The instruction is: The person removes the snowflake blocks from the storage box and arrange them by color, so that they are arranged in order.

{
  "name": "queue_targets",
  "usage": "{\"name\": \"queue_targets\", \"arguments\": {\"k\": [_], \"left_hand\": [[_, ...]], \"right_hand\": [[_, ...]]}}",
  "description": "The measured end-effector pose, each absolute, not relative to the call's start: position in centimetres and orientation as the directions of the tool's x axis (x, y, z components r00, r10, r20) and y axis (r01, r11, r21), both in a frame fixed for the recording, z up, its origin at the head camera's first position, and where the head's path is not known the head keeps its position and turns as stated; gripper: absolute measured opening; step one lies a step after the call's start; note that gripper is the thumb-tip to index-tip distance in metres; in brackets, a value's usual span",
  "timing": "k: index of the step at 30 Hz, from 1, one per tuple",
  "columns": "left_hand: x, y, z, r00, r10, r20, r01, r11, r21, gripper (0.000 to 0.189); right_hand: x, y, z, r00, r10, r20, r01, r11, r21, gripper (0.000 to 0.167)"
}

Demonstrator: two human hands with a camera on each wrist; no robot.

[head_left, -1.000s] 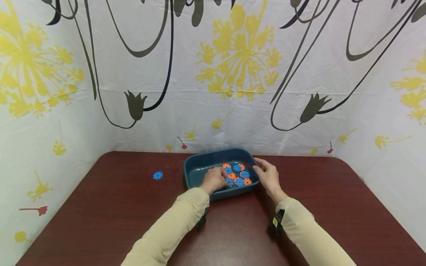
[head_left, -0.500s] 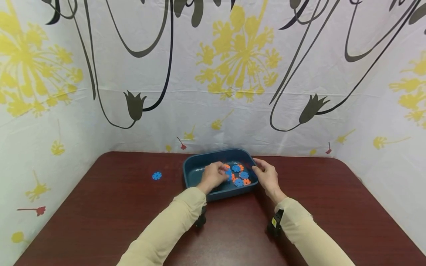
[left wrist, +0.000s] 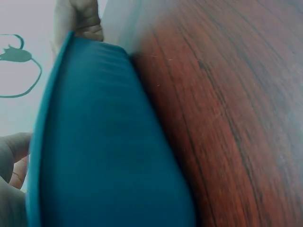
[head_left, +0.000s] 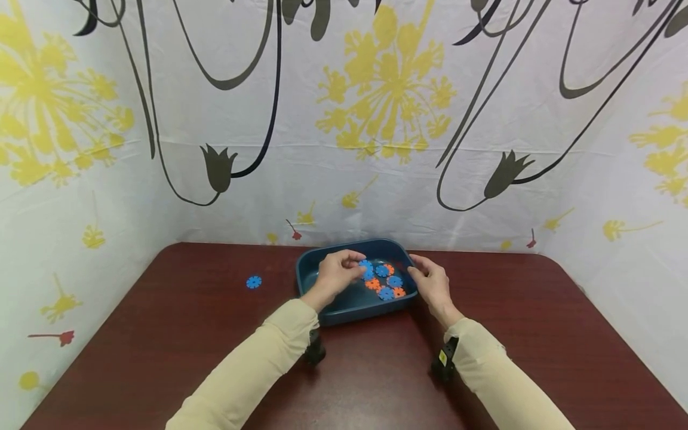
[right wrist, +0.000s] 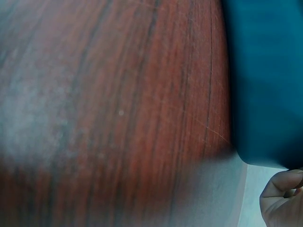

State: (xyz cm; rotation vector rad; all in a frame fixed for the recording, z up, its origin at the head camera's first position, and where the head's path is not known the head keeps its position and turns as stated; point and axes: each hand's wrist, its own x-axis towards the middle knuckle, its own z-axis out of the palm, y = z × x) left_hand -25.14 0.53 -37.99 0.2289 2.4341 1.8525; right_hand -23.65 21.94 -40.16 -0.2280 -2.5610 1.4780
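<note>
In the head view a dark teal plastic tray (head_left: 360, 312) sits toward the back of the table, with several flat blue and orange notched discs (head_left: 386, 293) in its right half. My left hand (head_left: 334, 272) is over the tray and pinches a blue notched disc (head_left: 366, 264) between thumb and fingertips. At the tray's right end, my right hand (head_left: 433, 286) grips the rim. The left wrist view looks along the tray's outer wall (left wrist: 104, 132), which hides part of the left hand (left wrist: 13, 175). Low in the right wrist view, the right hand (right wrist: 284, 196) meets the tray's corner.
One more blue notched disc (head_left: 254, 282) lies alone on the brown wooden table (head_left: 215, 334), left of the tray. Behind and beside the table hangs a white curtain (head_left: 301, 179) with printed flowers.
My left hand has lifted and moved back and left from low inside the tray, bringing a blue disc up with it. The right hand stays on the rim.
</note>
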Motion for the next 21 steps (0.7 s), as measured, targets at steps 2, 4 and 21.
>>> {"name": "queue_targets", "arguments": {"k": [2, 4, 21], "left_hand": [[-25.1, 0.0, -37.8, -0.987, 0.161, 0.006, 0.042, 0.222, 0.974, 0.027], [-25.1, -0.7, -37.5, -0.987, 0.162, -0.010, 0.021, 0.188, 0.982, 0.028], [-25.2, -8.8, -36.1, -0.999, 0.010, -0.043, -0.043, 0.077, 0.996, 0.034]], "right_hand": [[-23.7, 22.0, -40.2, -0.973, 0.217, 0.076, 0.043, 0.498, -0.866, 0.036], [-23.6, 22.0, -40.2, -0.974, 0.215, 0.078, 0.041, 0.500, -0.865, 0.036], [-23.7, 21.9, -40.3, -0.972, 0.222, 0.072, 0.053, 0.509, -0.859, 0.036]]}}
